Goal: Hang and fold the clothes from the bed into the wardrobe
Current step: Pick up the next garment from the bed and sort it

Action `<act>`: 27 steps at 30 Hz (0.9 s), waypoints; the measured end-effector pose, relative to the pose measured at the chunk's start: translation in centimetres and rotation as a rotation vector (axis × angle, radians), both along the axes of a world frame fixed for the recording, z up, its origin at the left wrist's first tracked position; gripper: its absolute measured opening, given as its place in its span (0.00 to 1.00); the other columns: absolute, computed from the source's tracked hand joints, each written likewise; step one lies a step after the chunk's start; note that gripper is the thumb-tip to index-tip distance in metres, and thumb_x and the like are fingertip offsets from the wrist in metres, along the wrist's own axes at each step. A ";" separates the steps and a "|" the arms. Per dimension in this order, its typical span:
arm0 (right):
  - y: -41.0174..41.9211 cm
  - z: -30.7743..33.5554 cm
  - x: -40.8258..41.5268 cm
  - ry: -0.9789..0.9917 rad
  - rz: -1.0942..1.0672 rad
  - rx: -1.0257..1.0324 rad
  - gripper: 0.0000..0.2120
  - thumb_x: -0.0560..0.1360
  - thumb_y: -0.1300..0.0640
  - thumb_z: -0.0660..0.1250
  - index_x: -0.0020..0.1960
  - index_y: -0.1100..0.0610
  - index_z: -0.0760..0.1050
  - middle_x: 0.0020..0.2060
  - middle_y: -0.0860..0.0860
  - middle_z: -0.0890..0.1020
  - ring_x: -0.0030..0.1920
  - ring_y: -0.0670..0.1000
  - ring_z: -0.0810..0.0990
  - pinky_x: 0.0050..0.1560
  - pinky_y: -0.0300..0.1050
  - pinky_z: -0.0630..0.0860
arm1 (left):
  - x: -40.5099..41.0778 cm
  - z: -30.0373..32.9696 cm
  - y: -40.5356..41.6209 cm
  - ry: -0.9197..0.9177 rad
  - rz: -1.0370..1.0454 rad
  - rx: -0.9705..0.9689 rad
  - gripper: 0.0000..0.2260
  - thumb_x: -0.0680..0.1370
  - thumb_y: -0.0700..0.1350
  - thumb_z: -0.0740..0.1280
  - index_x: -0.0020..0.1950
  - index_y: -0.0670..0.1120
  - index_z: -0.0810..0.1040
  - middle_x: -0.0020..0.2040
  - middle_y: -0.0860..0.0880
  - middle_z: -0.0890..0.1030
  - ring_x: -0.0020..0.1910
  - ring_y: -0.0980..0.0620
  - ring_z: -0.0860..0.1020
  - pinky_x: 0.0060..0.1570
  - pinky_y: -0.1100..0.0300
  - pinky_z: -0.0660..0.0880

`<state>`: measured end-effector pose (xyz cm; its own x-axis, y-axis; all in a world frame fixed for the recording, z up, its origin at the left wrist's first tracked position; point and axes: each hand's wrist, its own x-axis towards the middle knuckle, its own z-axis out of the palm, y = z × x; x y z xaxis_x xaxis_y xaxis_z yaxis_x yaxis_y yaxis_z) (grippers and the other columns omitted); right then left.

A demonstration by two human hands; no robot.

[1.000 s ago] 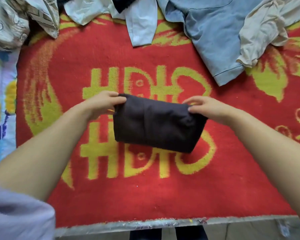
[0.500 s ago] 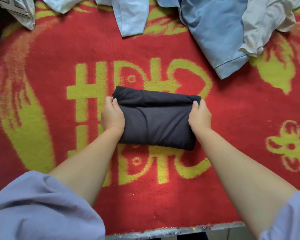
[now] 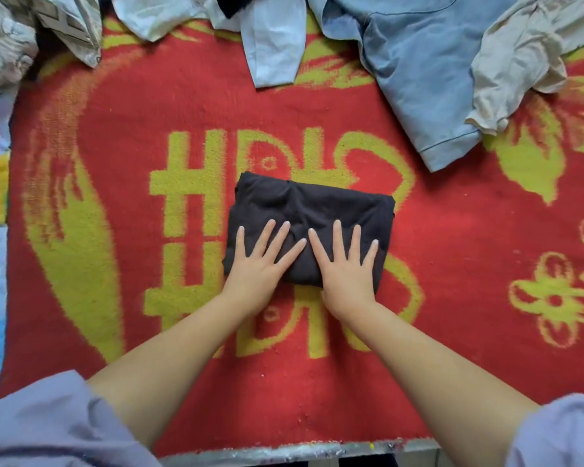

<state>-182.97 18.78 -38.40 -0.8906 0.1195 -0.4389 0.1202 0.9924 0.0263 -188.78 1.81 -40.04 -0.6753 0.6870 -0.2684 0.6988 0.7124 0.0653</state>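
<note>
A folded black garment (image 3: 317, 203) lies as a small rectangle in the middle of the red and yellow blanket (image 3: 149, 96) on the bed. My left hand (image 3: 262, 261) presses flat on its near left part, fingers spread and straight. My right hand (image 3: 346, 264) presses flat on its near right part in the same way. Neither hand grips the cloth.
Unfolded clothes lie along the far edge: a blue shirt (image 3: 418, 72), a cream garment (image 3: 520, 59), a pale blue piece (image 3: 273, 45) and a patterned cloth (image 3: 31, 32) at the far left. The bed's near metal edge (image 3: 284, 455) runs below my arms.
My hands held the garment's top corners, then its two sides. Now both lie flat on top of it, and the bundle rests on the blanket.
</note>
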 end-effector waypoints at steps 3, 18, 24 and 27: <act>0.3 1.8 -1.5 -0.138 0.011 0.004 0.44 0.78 0.63 0.61 0.76 0.45 0.30 0.76 0.58 0.36 0.74 0.69 0.37 0.71 0.72 0.44 | -1.0 1.3 1.3 -0.079 0.052 -0.127 0.39 0.78 0.37 0.59 0.77 0.57 0.35 0.78 0.46 0.36 0.76 0.39 0.37 0.70 0.32 0.43; -2.0 25.2 -4.1 -0.171 0.350 -0.014 0.39 0.79 0.64 0.60 0.78 0.43 0.38 0.77 0.55 0.52 0.76 0.63 0.52 0.71 0.67 0.55 | 1.2 24.8 -1.9 -0.144 0.331 -0.158 0.36 0.80 0.33 0.57 0.78 0.56 0.41 0.79 0.48 0.44 0.77 0.39 0.42 0.70 0.33 0.48; -6.8 32.5 -1.1 -0.087 0.616 -0.006 0.39 0.79 0.61 0.61 0.78 0.44 0.39 0.76 0.55 0.57 0.74 0.61 0.58 0.68 0.65 0.62 | 8.5 33.1 -6.1 -0.098 0.615 -0.153 0.37 0.79 0.31 0.57 0.78 0.57 0.42 0.79 0.46 0.49 0.77 0.38 0.45 0.71 0.33 0.48; -9.9 35.5 2.2 -0.009 0.799 0.001 0.40 0.79 0.63 0.61 0.78 0.44 0.39 0.75 0.55 0.58 0.73 0.61 0.59 0.66 0.63 0.64 | 14.3 36.2 -8.4 -0.048 0.795 -0.145 0.37 0.79 0.30 0.55 0.78 0.57 0.43 0.79 0.46 0.50 0.77 0.38 0.46 0.70 0.33 0.48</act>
<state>-180.82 8.84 -2.87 -0.7030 -0.5532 -0.4470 -0.6279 0.7779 0.0249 -174.45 -6.58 -3.87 -0.9325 -0.0380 -0.3593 -0.0218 0.9986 -0.0490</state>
